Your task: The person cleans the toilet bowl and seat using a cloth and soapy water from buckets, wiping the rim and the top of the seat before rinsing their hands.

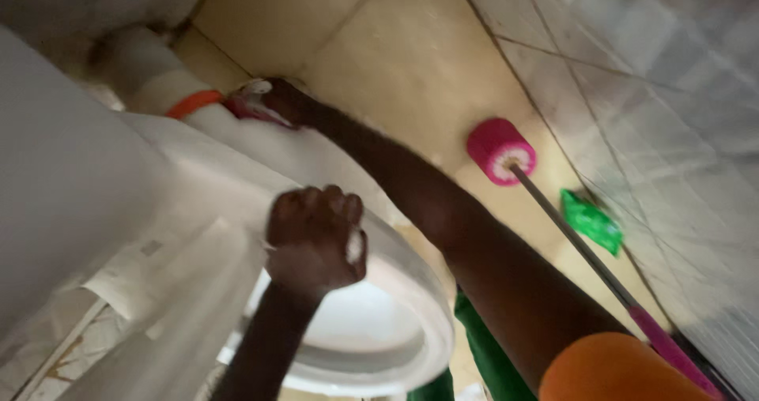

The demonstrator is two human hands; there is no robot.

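Note:
A white toilet fills the left and middle, its bowl rim (427, 322) below my arms. My left hand (316, 239) is a closed fist at the edge of the raised white lid (182, 282), with a bit of white showing between the fingers. My right hand (288, 101) reaches far past the bowl to the toilet's back. It grips a pink and white cloth or sponge (251, 101) and presses it against the white body next to an orange band (194, 102). An orange sleeve (613, 369) covers my right upper arm.
A brush with a pink head (500, 150) and a long grey and pink handle (589, 259) leans along the tiled wall (672, 93) on the right. A green packet (591, 222) lies on the beige floor (395, 45) by the wall.

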